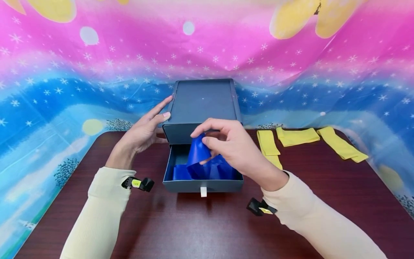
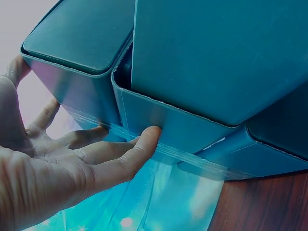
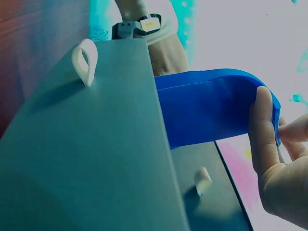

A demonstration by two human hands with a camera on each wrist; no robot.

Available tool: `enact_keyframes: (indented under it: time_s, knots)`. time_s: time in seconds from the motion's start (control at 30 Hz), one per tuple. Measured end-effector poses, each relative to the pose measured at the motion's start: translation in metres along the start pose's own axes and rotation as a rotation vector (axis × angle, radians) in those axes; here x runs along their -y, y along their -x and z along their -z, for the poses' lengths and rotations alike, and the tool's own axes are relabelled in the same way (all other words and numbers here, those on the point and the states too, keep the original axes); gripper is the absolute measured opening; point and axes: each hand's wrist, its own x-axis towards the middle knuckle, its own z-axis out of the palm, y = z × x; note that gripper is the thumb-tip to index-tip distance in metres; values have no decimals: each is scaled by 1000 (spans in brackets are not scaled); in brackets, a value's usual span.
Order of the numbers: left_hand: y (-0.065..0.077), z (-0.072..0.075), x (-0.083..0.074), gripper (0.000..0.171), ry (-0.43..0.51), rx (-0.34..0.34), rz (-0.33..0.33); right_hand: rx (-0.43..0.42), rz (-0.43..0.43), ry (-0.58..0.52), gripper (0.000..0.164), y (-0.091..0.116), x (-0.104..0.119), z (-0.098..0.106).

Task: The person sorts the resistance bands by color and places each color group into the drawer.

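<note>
A dark grey drawer box (image 1: 205,102) stands on the table, its lower drawer (image 1: 184,186) pulled out toward me. Blue, rubbery strip material lies inside that drawer. My right hand (image 1: 226,140) pinches the end of a wide blue stretch band (image 1: 198,154) between thumb and fingers. In the right wrist view the band (image 3: 207,110) bends up over the drawer wall to the fingertips. My left hand (image 1: 140,133) rests on the box's left side with fingers spread and extended; in the left wrist view its fingers (image 2: 122,163) touch the side walls.
Several yellow strips (image 1: 297,136) lie folded at the back right of the table (image 1: 207,226). A white pull loop (image 1: 203,192) sticks out from the open drawer's front. A patterned pink and blue cloth (image 1: 207,46) hangs right behind the box and along the sides.
</note>
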Motion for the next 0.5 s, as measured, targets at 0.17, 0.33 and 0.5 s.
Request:
enact_keyframes:
  time_s: [0.17,0.33,0.5]
  knots:
    - [-1,0,1,60,4,0,7,38,-7,-23,25,-10,-5,-15]
    - [-1,1,1,60,-6,-2,4,60,-19,-33,26,-19,-8,-27]
    - [0,1,0,59,-20,-7,0,83,-3,-73,26,-24,-6,-37]
